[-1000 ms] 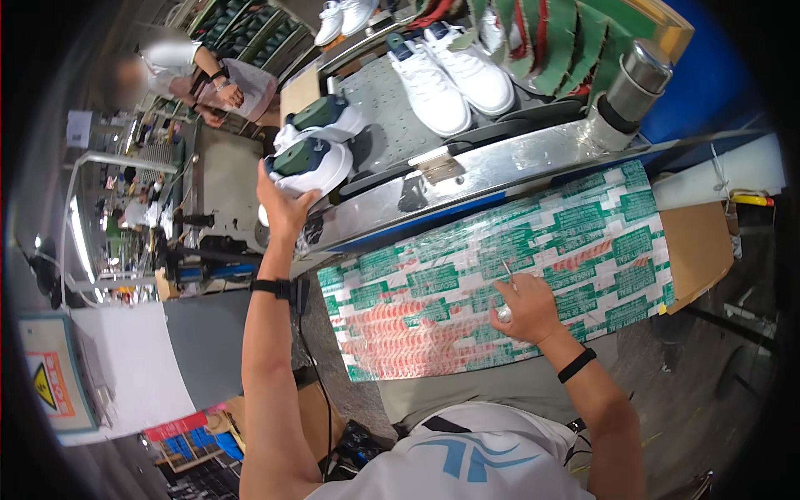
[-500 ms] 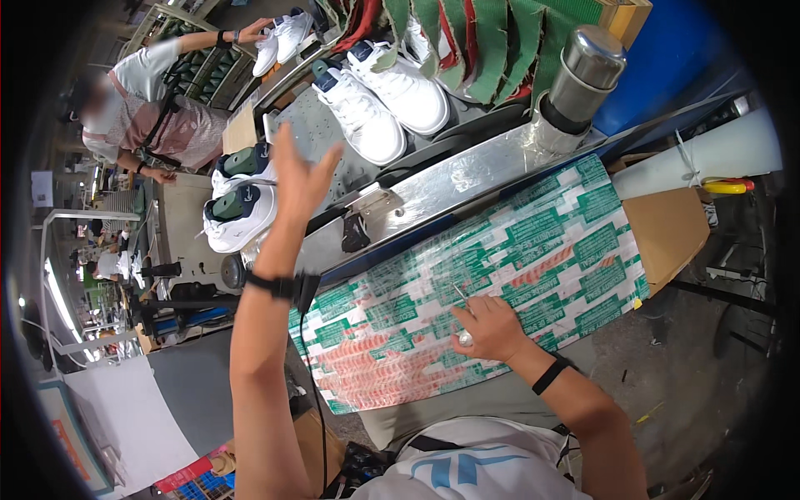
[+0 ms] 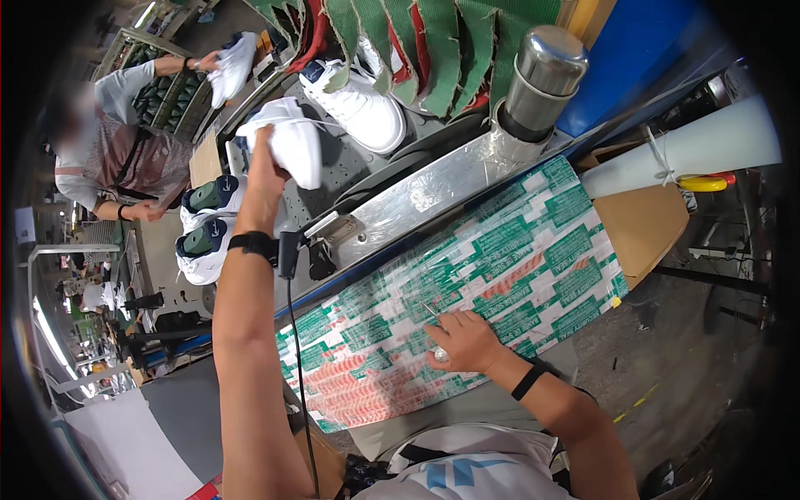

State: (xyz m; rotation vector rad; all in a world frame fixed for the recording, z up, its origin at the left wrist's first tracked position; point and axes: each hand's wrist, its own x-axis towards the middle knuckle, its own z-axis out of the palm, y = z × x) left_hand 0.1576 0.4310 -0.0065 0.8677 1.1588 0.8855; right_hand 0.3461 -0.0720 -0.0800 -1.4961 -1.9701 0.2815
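My left hand (image 3: 265, 171) is closed on a white sneaker (image 3: 298, 152), which it holds tilted above the grey dimpled conveyor (image 3: 337, 179). Another white sneaker (image 3: 360, 110) rests on the conveyor just beyond it. Over the board (image 3: 517, 283), which is covered in green, white and red printed tape, my right hand (image 3: 468, 343) is closed around a small tool. Its thin metal tip (image 3: 430, 310) sticks out past the fingers, and a shiny round part (image 3: 441, 354) shows below them. The rest of the tool is hidden in the palm.
Green and red fabric flaps (image 3: 467, 62) hang over the conveyor. A steel flask (image 3: 546, 79) stands by the metal rail (image 3: 417, 187). Two more sneakers (image 3: 204, 242) sit at the left. Across the line, a co-worker's hand (image 3: 207, 63) holds a sneaker (image 3: 233, 71). A cable (image 3: 296, 367) hangs from my left wrist.
My left hand, open and bare before, has taken hold of the nearer sneaker and tilted it up. The co-worker's sneaker has moved left. My right hand still holds the tool.
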